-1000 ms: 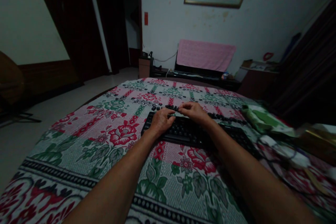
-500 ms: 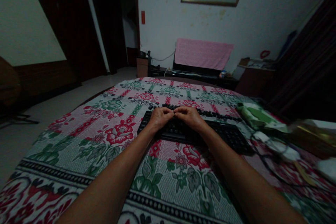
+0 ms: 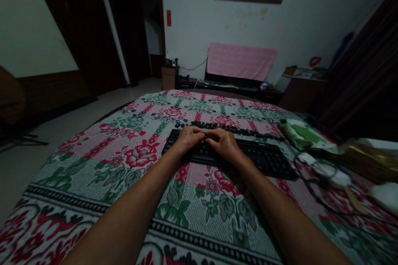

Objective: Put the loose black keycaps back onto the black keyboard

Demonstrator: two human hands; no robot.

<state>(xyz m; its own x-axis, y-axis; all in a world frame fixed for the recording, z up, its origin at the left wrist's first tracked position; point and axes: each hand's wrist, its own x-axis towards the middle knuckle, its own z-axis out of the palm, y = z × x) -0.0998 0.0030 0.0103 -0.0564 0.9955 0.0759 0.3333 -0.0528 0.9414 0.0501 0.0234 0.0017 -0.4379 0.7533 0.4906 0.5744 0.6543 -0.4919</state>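
A black keyboard (image 3: 264,158) lies on a table covered by a floral cloth (image 3: 137,161) in red, green and white. My left hand (image 3: 186,137) and my right hand (image 3: 224,143) rest side by side on the keyboard's left half. Both have their fingers curled, and the fingertips meet over the keys. What they pinch, if anything, is hidden. Just beyond the keyboard runs a row of loose black keycaps (image 3: 245,130).
A green and white bundle (image 3: 303,134) lies right of the keyboard, with a black cable (image 3: 314,192) and white objects (image 3: 326,169) nearer the table's right edge. A pink towel (image 3: 241,61) drapes a low unit at the far wall. Floor lies to the left.
Both hands have drawn back from the keycap row onto the keyboard and come together, fingertips touching. The camera view has shifted slightly.
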